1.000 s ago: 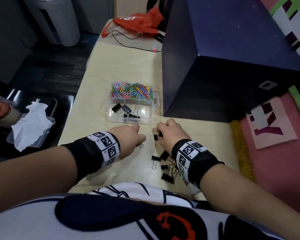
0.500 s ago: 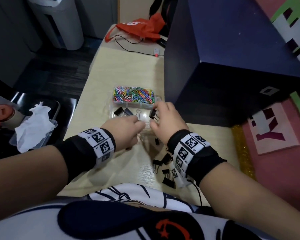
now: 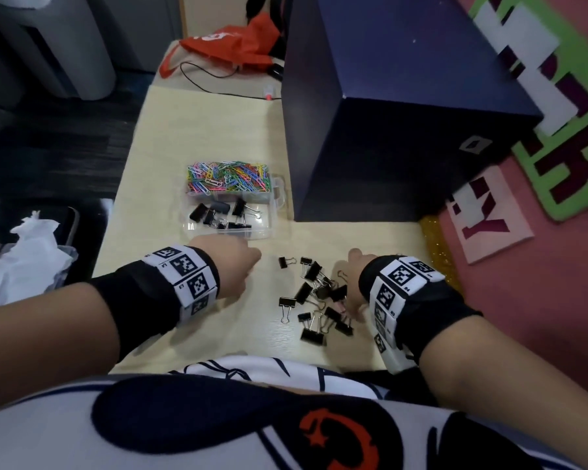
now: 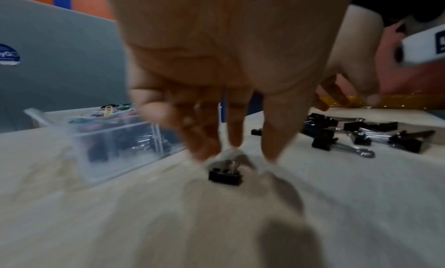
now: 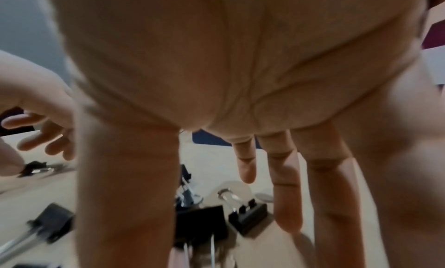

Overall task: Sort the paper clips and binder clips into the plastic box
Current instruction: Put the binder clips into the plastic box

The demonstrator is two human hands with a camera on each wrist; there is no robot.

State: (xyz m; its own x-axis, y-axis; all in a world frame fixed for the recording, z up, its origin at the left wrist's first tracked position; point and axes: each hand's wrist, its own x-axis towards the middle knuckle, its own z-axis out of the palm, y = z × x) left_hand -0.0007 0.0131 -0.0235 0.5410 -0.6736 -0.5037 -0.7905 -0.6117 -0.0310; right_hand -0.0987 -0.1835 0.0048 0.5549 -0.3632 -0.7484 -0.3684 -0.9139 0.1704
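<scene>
1. Head view. The plastic box [image 3: 272, 198] sits on the tabletop [image 3: 201, 130], just left of a large dark blue box [image 3: 370, 130]. Its far compartment is filled with coloured paper clips [image 3: 228, 181]; a few black binder clips [image 3: 218, 215] lie in the near one. A loose pile of binder clips [image 3: 316, 296] is spread between the two hands. The left hand [image 3: 233, 262] is held just in front of the box, the right hand [image 3: 355, 283] at the pile's right edge.

2. Left wrist view (blurred). The fingers [image 4: 277, 131] point down, straight, over a single small binder clip [image 4: 224, 175]; nothing is held, and whether it is touched cannot be told. For a sure pick-up, the wire handles are best pinched rather than the slick body.

3. Right wrist view. The right hand's fingers [image 5: 286, 186] are spread straight over the pile, gripping nothing. One clip [image 5: 250, 215] stands handles-up beside them; tangled handles may drag neighbouring clips along.

4. Surroundings, head view. An orange bag [image 3: 231, 39] and a cable [image 3: 211, 76] lie at the far end, well apart. The blue box crowds the plastic box's right side, so an approach from the near side is judged easier.
</scene>
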